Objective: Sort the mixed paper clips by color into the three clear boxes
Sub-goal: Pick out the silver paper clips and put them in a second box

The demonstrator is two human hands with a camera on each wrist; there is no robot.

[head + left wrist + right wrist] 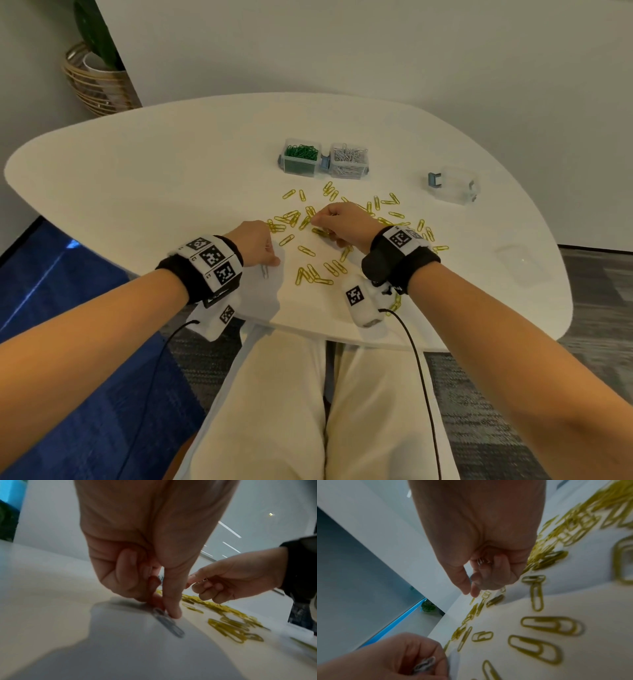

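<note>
The white table [137,178] carries a loose spread of yellow paper clips [306,250] at its centre. This spread serves as the landmark for all positions below.

Beyond the spread, on the side away from the person, stand two clear boxes touching each other. The box of green clips [300,157] is on the left; the box of silver clips [348,161] is on the right. A third clear box [454,185] stands well apart, beyond and to the right of the spread, with nothing visible inside it. A clear lid [519,262] lies further right, near the table edge.

The left hand [255,245] is at the near-left edge of the spread. Its fingers are curled, and its fingertips [173,609] press one end of a silver paper clip [169,623] that lies flat on the table. More silver clips [424,663] are held in the curled palm.

The right hand [346,221] hovers over the middle of the spread. Its fingers are curled around a few silver clips [482,561], with thumb and forefinger pointing down toward the yellow clips.
</note>
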